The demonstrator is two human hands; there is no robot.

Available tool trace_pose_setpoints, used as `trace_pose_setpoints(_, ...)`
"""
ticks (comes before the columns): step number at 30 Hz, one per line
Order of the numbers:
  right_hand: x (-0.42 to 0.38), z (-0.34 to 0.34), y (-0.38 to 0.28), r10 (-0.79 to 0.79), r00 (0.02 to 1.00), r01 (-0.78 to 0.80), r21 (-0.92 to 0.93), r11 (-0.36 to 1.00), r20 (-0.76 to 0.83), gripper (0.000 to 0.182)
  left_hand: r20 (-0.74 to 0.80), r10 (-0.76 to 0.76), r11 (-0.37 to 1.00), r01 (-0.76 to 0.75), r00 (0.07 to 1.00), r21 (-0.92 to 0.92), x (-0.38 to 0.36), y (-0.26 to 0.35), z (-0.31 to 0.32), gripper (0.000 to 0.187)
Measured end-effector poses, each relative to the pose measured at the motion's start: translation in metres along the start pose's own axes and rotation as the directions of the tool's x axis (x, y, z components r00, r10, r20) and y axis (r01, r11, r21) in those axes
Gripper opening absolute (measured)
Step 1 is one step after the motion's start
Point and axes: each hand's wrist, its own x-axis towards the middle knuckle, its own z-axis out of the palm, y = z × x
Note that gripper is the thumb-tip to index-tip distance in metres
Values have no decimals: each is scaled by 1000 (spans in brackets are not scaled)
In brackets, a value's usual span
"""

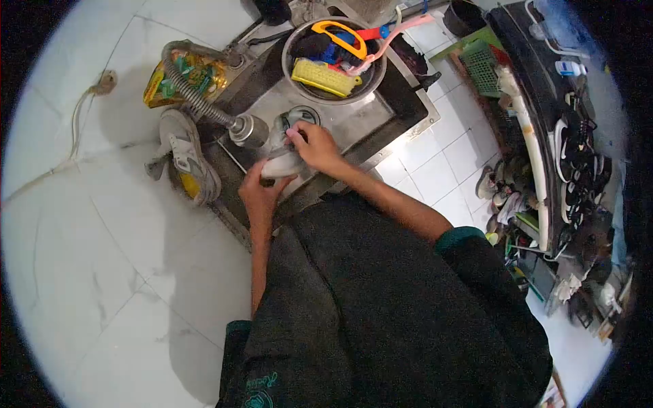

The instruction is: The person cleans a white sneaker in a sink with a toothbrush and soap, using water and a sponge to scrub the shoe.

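Both hands close around a pale shoe [282, 163] over the steel sink [381, 129], probably so that water falls into the basin: the left hand [258, 194] cups it from below while the right hand [314, 144] presses on top. Just beyond the hands hangs a corrugated hose nozzle [246, 130]. A second sneaker [187, 156] lies left of the left hand, and a bowl of brushes [333, 58] sits beyond the right.
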Motion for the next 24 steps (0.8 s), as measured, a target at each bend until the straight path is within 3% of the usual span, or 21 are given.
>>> trace_pose_setpoints(1,-8,-7,-6,-7,1000,7,-28,1000,-6,27,9,-102,994,102,995,-46,-10,7,-3,53)
trace_pose_setpoints(2,-19,-16,-13,-13,1000,13,-58,998,-8,27,-3,-70,996,70,998,51,-16,14,-7,57)
trace_pose_setpoints(5,-55,-34,-14,-40,996,49,-116,992,79,29,27,-190,932,171,981,319,-25,39,-16,57)
trace_pose_setpoints(8,-72,-37,-5,-5,981,38,-164,986,194,31,3,-162,864,140,987,484,-20,51,-16,57)
trace_pose_setpoints(11,-68,-40,-8,43,967,11,-210,978,251,32,48,-151,838,102,987,537,-13,52,-13,56)
trace_pose_setpoints(14,-65,-40,-20,62,945,16,-234,972,322,30,29,211,895,-205,977,395,-11,37,0,54)
trace_pose_setpoints(17,-66,-44,-28,117,939,-11,-313,950,322,30,85,161,984,-166,983,57,-21,10,20,56)
trace_pose_setpoints(21,-73,-48,-46,147,917,21,-413,911,371,31,137,78,997,-76,987,-17,-24,15,22,58)
trace_pose_setpoints(24,-67,-40,-41,135,957,-8,-441,897,257,32,93,64,997,-59,994,-51,-24,16,29,56)
